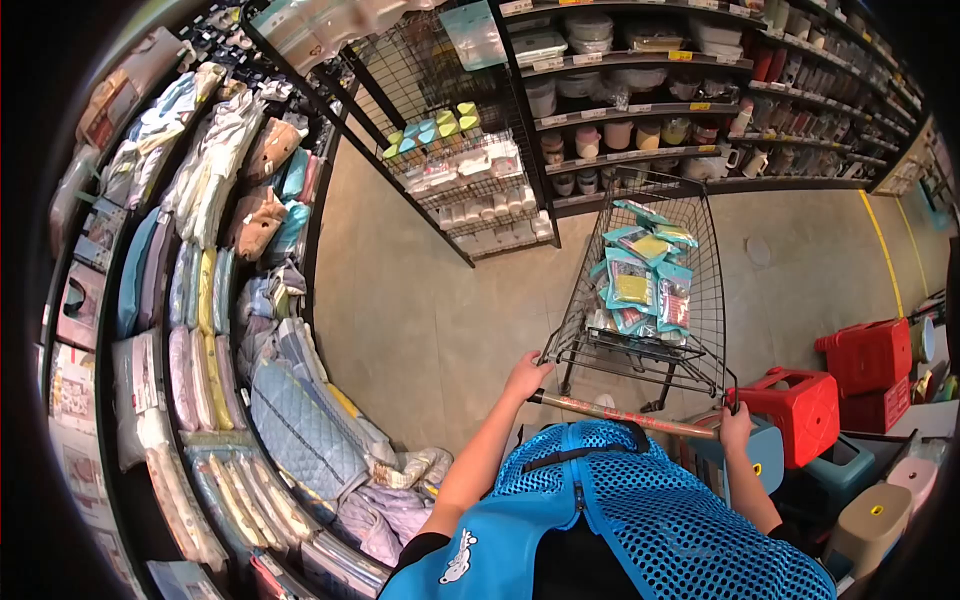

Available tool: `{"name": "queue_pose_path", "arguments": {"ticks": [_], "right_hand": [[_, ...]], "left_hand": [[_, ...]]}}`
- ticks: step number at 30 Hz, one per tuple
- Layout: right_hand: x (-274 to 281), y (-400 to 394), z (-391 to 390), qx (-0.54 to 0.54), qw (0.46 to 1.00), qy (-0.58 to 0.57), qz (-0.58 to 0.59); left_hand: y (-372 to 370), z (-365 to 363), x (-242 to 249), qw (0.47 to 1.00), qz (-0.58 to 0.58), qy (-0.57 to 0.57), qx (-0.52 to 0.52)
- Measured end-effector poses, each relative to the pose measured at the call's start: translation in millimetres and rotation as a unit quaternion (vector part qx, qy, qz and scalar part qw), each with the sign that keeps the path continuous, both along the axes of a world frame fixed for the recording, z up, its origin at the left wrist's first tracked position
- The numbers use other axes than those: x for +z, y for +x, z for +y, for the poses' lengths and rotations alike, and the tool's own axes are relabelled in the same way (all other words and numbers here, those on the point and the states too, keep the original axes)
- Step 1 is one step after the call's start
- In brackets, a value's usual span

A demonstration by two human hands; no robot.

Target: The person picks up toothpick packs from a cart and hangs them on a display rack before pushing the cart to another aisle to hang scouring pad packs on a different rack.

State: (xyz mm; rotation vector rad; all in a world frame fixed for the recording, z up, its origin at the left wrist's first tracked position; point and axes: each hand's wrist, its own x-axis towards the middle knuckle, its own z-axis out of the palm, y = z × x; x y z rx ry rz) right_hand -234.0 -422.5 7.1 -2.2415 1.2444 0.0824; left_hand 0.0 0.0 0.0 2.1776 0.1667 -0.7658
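Note:
A black wire shopping cart point(716, 270) stands in front of me, holding a pile of teal-edged plastic packets point(632, 285) with yellow and reddish contents. My left hand point(528, 377) is closed around the left end of the cart's handle frame. At the right end, my right hand point(736, 424) is wrapped round the frame beside the handlebar point(625, 413). The brown bar with red print runs between both hands, just beyond the blue mesh vest point(590, 490) on my body.
Shelves of folded bedding point(205, 385) line the left. A wire rack point(480, 190) stands ahead, and shelves of containers point(620, 110) run along the back. Red stools point(795, 412) and a beige bin point(868, 525) are at right, near a yellow floor line point(882, 253).

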Motion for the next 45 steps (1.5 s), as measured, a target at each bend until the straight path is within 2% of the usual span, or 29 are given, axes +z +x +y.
{"name": "queue_pose_path", "arguments": {"ticks": [2,3,5,6,9,12,15,16,19,20,21,22,25,27,29,31,33,35,37,38,40,42,45], "right_hand": [[-1,-1,20,-0.016,1.0,0.014,0.001],[19,-5,-3,-0.018,1.0,-0.02,0.006],[7,11,11,-0.025,0.999,-0.03,-0.023],[20,23,28,-0.037,0.999,-0.009,-0.002],[12,30,48,-0.058,0.998,-0.02,0.003],[24,50,80,-0.076,0.994,-0.034,0.071],[9,57,113,-0.095,0.992,-0.054,0.063],[8,64,126,-0.113,0.988,-0.054,0.096],[12,82,157,-0.122,0.988,0.02,0.096],[9,79,159,-0.1,0.993,0.039,0.049],[8,83,162,-0.096,0.995,0.0,0.007],[18,94,166,-0.113,0.994,0.006,0.002],[85,175,186,-0.116,0.992,0.007,-0.056],[65,212,163,-0.082,0.983,0.061,-0.15],[63,277,158,-0.038,0.984,0.079,-0.152],[43,346,156,0.007,0.974,0.174,-0.147],[-14,407,156,0.108,0.965,0.218,-0.096],[-62,459,178,0.117,0.944,0.309,-0.007],[-118,492,204,0.081,0.897,0.423,0.096],[-167,490,212,0.198,0.914,0.342,0.088],[-267,479,232,0.421,0.89,0.163,0.066],[-286,482,236,0.341,0.923,0.152,0.09],[-295,481,212,0.338,0.927,0.125,0.102]], "left_hand": [[11,10,-8,0.999,-0.024,0.016,-0.022],[15,-19,-22,0.999,-0.001,-0.02,-0.027],[50,-10,-30,0.999,0.006,-0.032,-0.042],[61,-3,-27,0.997,0.024,-0.05,-0.045],[92,6,-43,0.989,0.046,-0.122,-0.067],[129,12,-34,0.981,0.075,-0.155,-0.09],[171,32,-17,0.975,0.05,-0.162,-0.143],[188,39,-22,0.971,0.072,-0.156,-0.166],[228,55,-35,0.976,0.005,-0.125,-0.179],[242,59,-42,0.971,0.012,-0.131,-0.201],[258,62,-35,0.965,0.024,-0.134,-0.223],[268,68,-32,0.959,0.038,-0.136,-0.244],[303,90,-34,0.94,0.088,-0.168,-0.285],[321,98,-5,0.943,0.11,-0.165,-0.267],[334,106,2,0.939,0.132,-0.167,-0.27],[343,111,11,0.941,0.145,-0.148,-0.269],[354,118,20,0.943,0.158,-0.108,-0.271],[357,126,13,0.944,0.166,-0.112,-0.263],[364,127,22,0.945,0.171,-0.107,-0.257],[367,128,23,0.945,0.193,-0.119,-0.234],[372,131,24,0.944,0.238,-0.142,-0.179],[380,133,27,0.943,0.246,-0.129,-0.182],[390,143,23,0.941,0.253,-0.121,-0.19]]}}
